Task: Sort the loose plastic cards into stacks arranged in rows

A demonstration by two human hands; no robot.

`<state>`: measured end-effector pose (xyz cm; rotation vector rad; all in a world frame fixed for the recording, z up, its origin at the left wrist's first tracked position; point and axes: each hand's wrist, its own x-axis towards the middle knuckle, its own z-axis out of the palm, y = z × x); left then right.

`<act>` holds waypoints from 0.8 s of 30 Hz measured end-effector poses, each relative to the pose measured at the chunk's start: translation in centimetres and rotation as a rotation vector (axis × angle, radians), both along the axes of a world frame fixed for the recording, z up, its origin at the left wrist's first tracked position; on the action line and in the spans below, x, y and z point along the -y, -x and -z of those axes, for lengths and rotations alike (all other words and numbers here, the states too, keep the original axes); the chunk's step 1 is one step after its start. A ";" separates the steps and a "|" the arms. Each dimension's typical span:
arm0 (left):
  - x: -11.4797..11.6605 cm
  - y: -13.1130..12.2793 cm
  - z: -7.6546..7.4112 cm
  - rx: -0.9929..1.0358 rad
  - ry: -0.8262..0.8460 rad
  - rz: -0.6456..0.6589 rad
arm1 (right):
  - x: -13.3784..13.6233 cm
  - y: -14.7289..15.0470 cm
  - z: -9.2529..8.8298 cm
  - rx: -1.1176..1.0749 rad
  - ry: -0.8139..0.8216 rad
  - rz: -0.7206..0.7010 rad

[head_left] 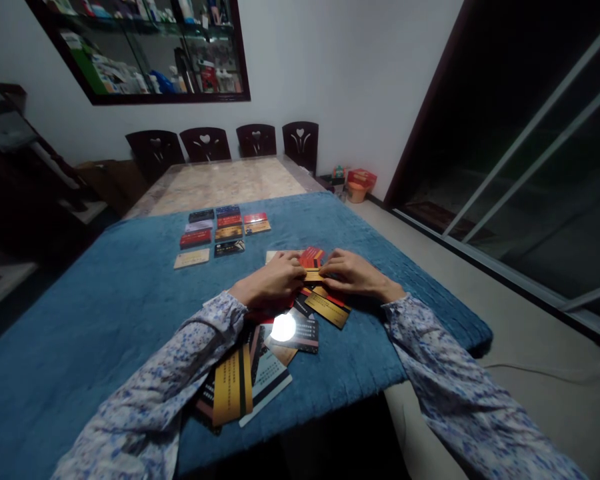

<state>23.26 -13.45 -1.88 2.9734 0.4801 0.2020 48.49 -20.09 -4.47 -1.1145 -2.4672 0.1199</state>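
So, left hand [283, 272] and right hand [349, 272] both pinch a gold card [313, 275] at the loose cards' [329, 308] far end, mid-handling by my guess. Next move probably calls for light fingers, no scattering.

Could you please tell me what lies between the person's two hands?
In the head view, a gold card is between left hand and right hand; a red card lies beyond.
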 end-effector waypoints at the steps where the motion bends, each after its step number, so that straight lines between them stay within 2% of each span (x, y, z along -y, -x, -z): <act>1: -0.1 0.0 -0.1 0.007 0.006 0.003 | 0.0 0.0 0.0 -0.022 0.003 0.005; 7: -1.1 0.0 -0.1 0.103 0.097 0.016 | 0.1 0.2 0.2 -0.127 -0.039 0.043; 13: -1.6 -0.1 0.3 0.117 0.131 -0.023 | -0.5 0.1 1.5 -0.157 -0.075 0.147; 18: -1.8 0.0 1.0 0.202 0.159 -0.040 | -0.9 0.3 2.3 -0.164 -0.130 0.226; 24: -2.2 -0.1 2.2 0.273 0.171 -0.099 | -0.8 0.5 2.0 -0.131 -0.118 0.272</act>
